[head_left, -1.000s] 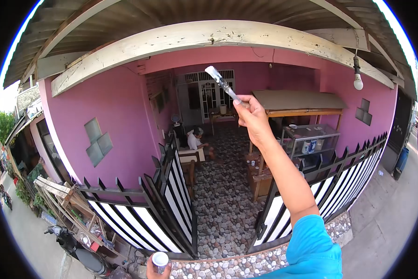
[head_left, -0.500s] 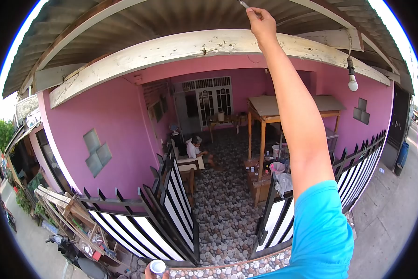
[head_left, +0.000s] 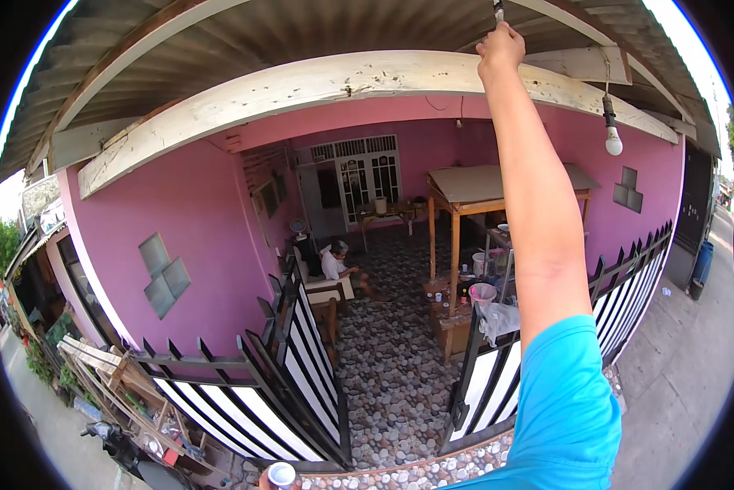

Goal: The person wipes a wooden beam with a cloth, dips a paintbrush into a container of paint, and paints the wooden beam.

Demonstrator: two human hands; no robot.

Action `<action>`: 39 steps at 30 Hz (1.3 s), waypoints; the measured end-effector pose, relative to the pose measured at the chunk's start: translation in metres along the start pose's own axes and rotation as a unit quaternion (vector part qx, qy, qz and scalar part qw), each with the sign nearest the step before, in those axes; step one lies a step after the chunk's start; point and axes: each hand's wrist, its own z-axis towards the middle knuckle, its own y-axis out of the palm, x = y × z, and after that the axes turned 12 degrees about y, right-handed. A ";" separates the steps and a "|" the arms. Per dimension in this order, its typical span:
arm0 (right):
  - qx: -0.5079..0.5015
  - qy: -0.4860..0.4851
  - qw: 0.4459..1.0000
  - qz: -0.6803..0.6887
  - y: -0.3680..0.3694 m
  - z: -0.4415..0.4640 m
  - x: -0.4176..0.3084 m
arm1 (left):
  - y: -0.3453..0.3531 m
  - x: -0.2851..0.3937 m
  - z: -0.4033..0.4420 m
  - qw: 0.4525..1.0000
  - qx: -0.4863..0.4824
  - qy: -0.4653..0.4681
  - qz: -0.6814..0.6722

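My right hand (head_left: 501, 49) is raised high at the end of my outstretched arm, its fingers closed around a small paintbrush (head_left: 498, 11). The brush points up and its tip is cut off or hard to make out at the top edge. Behind my hand runs a white wooden beam (head_left: 301, 86) with chipped, marked paint, below the corrugated roof (head_left: 342, 28). Low in the view, my left hand (head_left: 265, 480) grips a small white cup (head_left: 282, 474); only part of that hand shows. What the cup contains is unclear.
An open black-and-white gate (head_left: 244, 408) stands before me. A light bulb (head_left: 613, 143) hangs right of my arm. Inside, a person (head_left: 334, 261) sits on the left, and a wooden table (head_left: 473, 184) stands on the right. A motorbike (head_left: 138, 461) is parked at lower left.
My right hand has moved to the right and slightly down, and the brush now points more upright. The left hand with the cup sits slightly lower in view.
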 end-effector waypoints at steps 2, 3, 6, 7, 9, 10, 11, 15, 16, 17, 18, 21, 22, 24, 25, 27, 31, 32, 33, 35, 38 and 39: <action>0.016 0.021 0.999 0.020 0.014 -0.019 -0.004 | 0.000 0.006 0.001 1.000 0.000 -0.006 -0.011; 0.031 0.041 0.998 0.040 0.021 -0.030 -0.006 | -0.001 0.017 0.003 1.000 -0.004 -0.002 -0.023; 0.000 0.035 0.999 0.032 0.042 -0.057 -0.004 | -0.002 0.008 -0.001 0.999 -0.005 0.002 -0.045; -0.024 0.011 0.999 0.022 0.049 -0.058 0.002 | -0.002 0.008 -0.001 0.998 -0.005 0.002 -0.055; -0.044 0.031 0.998 0.017 0.066 -0.060 0.010 | -0.005 0.012 -0.004 0.997 -0.001 -0.009 -0.071; -0.062 0.050 0.997 0.010 0.073 -0.066 0.012 | -0.006 0.015 -0.005 0.996 0.002 -0.021 -0.086; -0.076 0.034 0.996 -0.002 0.080 -0.074 0.016 | -0.008 0.010 -0.008 0.996 0.003 -0.022 -0.086; -0.114 0.005 0.991 -0.065 0.100 -0.098 0.044 | -0.012 0.011 -0.012 0.999 0.003 -0.009 -0.047; -0.110 -0.078 0.986 -0.095 0.104 -0.098 0.061 | -0.013 0.017 -0.011 0.998 0.014 -0.018 -0.065; -0.105 -0.161 0.973 -0.125 0.108 -0.103 0.067 | -0.013 0.016 -0.012 0.998 0.015 -0.018 -0.065; -0.105 -0.162 0.973 -0.125 0.109 -0.106 0.069 | -0.013 0.013 -0.013 0.997 0.021 -0.016 -0.069; -0.182 -0.119 0.963 -0.159 0.108 -0.110 0.075 | -0.015 0.004 -0.016 0.998 0.009 -0.020 -0.055; -0.196 -0.127 0.957 -0.173 0.108 -0.109 0.077 | -0.016 0.002 -0.016 0.999 -0.010 -0.027 -0.036; -0.204 -0.272 0.907 -0.247 0.105 -0.105 0.080 | -0.016 0.003 -0.015 0.999 -0.012 -0.027 -0.024; -0.204 -0.273 0.907 -0.248 0.102 -0.102 0.076 | -0.015 0.003 -0.015 0.999 -0.015 -0.028 -0.011; -0.196 -0.175 0.937 -0.230 0.091 -0.093 0.058 | -0.012 -0.011 -0.017 1.000 -0.010 -0.010 -0.016; -0.164 -0.138 0.954 -0.207 0.065 -0.068 0.028 | -0.010 -0.022 -0.019 0.999 -0.018 -0.026 -0.036; -0.154 -0.144 0.957 -0.200 0.058 -0.058 0.026 | -0.009 -0.021 -0.018 0.999 -0.020 -0.025 -0.036; -0.144 -0.151 0.959 -0.192 0.050 -0.048 0.023 | -0.009 -0.018 -0.017 0.999 -0.026 -0.022 -0.021; -0.125 -0.125 0.973 -0.147 0.035 -0.032 0.016 | -0.009 -0.014 -0.015 0.999 -0.034 -0.018 -0.005; -0.089 -0.058 0.987 -0.120 0.008 -0.018 0.003 | -0.009 -0.012 -0.013 0.996 -0.051 -0.050 -0.054; -0.065 -0.024 0.989 -0.130 0.001 -0.015 -0.002 | -0.008 -0.012 -0.012 0.997 -0.048 -0.043 -0.048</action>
